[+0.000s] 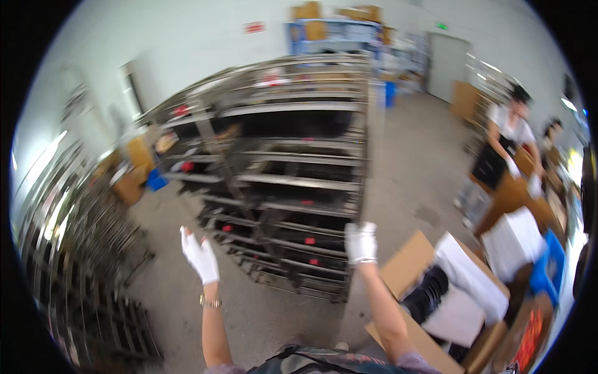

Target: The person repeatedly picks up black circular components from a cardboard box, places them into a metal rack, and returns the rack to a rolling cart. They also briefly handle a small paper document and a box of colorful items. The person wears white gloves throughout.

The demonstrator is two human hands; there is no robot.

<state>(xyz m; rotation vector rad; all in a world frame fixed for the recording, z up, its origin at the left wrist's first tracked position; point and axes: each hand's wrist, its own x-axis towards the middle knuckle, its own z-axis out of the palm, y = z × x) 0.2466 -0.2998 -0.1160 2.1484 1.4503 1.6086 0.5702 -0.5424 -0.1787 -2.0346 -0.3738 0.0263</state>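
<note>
My left hand (201, 255), in a white glove with bare fingertips, is held out over the floor with its fingers apart and nothing in it. A metal-framed rack (299, 180) with several dark shelf levels stands in front of me. At the rack's right upright is my right hand (361, 243), also gloved in white, with its fingers curled around the edge; the grip itself is partly hidden. Small red tags (309, 241) show along several shelf fronts. Motion blur hides the detail of what lies on the shelves.
An opened cardboard box (416, 248) holding black parts and white sheets stands at my right. Beyond it a person (509, 131) in white gloves works at brown cartons. Another rack (93, 290) stands at the left. Loaded blue shelving (336, 32) and a grey door (446, 65) are farther back.
</note>
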